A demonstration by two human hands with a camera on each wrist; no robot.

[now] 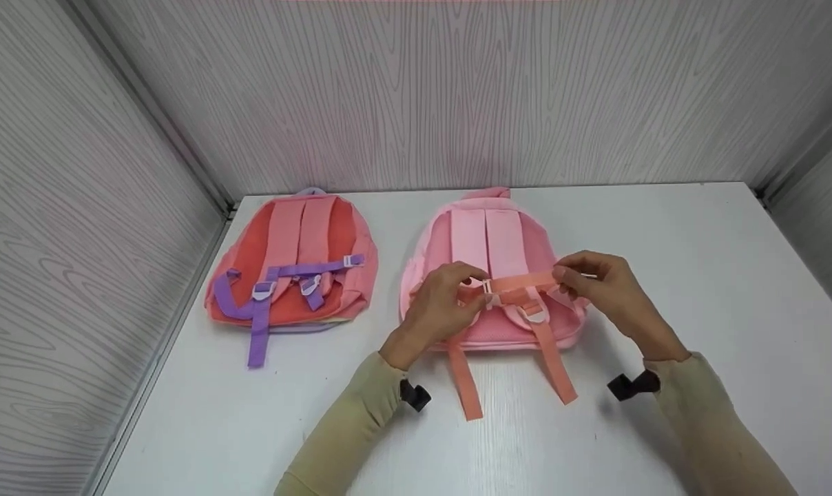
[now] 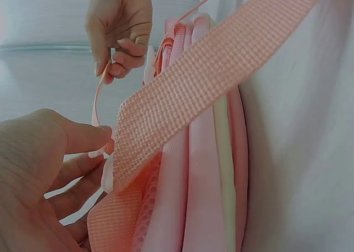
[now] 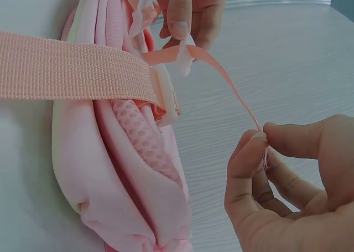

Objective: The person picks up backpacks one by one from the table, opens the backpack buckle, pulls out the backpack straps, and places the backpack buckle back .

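A pink backpack (image 1: pixel 470 238) lies on the table with its shoulder straps facing up. My left hand (image 1: pixel 440 306) pinches a small white plastic buckle (image 3: pixel 185 57) between thumb and fingers, above the backpack's lower half. From that buckle an orange webbing strap (image 1: pixel 524 281) runs across to my right hand (image 1: pixel 609 289), whose thumb and forefinger pinch its frayed free end. In the right wrist view the strap bows slightly between the hands. Two more orange straps (image 1: pixel 465 382) hang from the backpack's bottom onto the table. A white adjuster (image 1: pixel 534 315) sits on the right one.
A second backpack (image 1: pixel 285 234), coral with purple straps, lies to the left on the white table (image 1: pixel 698 275). Grey wood-grain panels (image 1: pixel 416 96) enclose the table at the back and sides. A dark wrist mount (image 1: pixel 414 395) sits at each cuff.
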